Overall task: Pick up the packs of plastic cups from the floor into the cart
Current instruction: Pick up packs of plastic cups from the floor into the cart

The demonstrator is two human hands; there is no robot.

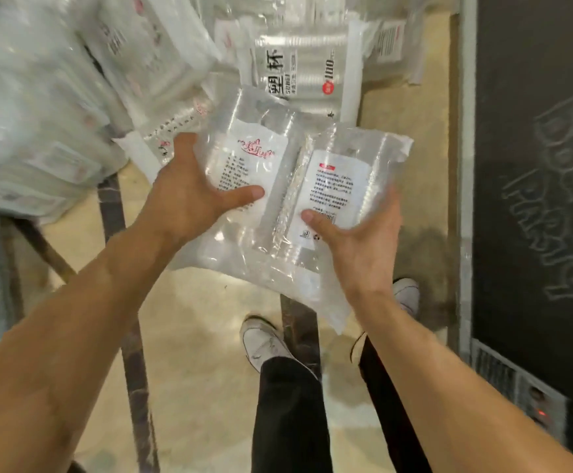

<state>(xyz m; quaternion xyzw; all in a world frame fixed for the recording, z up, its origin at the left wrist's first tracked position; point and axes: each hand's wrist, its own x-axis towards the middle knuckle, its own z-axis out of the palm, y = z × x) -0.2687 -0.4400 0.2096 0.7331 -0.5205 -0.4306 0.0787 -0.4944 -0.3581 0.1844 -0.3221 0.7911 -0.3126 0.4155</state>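
While you hold two packs clear of the floor (193, 319), the carry-to-cart step is in hand.
Your left grip (189, 196) is clamped on the left pack (251, 158), thumb across its label; your right grip (356, 247) cups the right pack (339, 186) from below, thumb pinching its label. Both packs hang side by side, touching (near the cart (112, 206) and its heaped load (39, 114)). Next, I judge, you reach forward-left and seat them where they will not slide off.

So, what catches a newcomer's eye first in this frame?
The left hand grips the left pack and the right hand the right pack, side by side at centre. A pile of packs lies beyond, upper left. A dark wall with chalk lettering stands at right.
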